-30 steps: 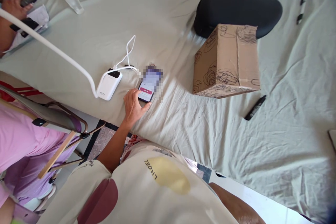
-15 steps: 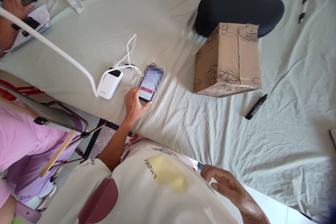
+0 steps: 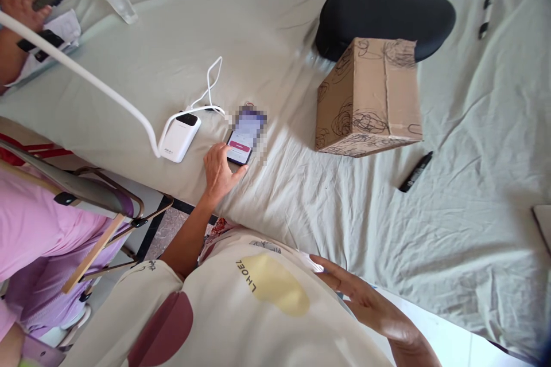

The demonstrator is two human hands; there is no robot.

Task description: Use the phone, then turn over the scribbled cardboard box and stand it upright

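A smartphone point(image 3: 242, 137) with a lit, partly blurred screen lies on the cloth-covered table. My left hand point(image 3: 219, 171) takes it by its near end, the index finger at the left edge and the thumb at the lower right corner. Just left of it lies a white power bank point(image 3: 181, 136) with a dark display end. A white cable point(image 3: 209, 83) loops out from the power bank toward the phone. Low by the table's near edge, my right hand point(image 3: 355, 289) hangs at my waist, fingers stretched out and open, holding nothing that I can see.
A scribbled cardboard box point(image 3: 387, 89) stands before a black padded object point(image 3: 387, 17). A black marker point(image 3: 415, 172) lies nearby, with a pen point(image 3: 486, 17) farther back. At left are a clear container point(image 3: 119, 3), a white curved tube point(image 3: 86, 74), a folding chair point(image 3: 103, 192) and another person's hand point(image 3: 28, 6).
My right hand has shifted slightly left and up, its fingers straightening. The view has turned a little, so the box and marker appear farther left. My left hand keeps its place on the smartphone.
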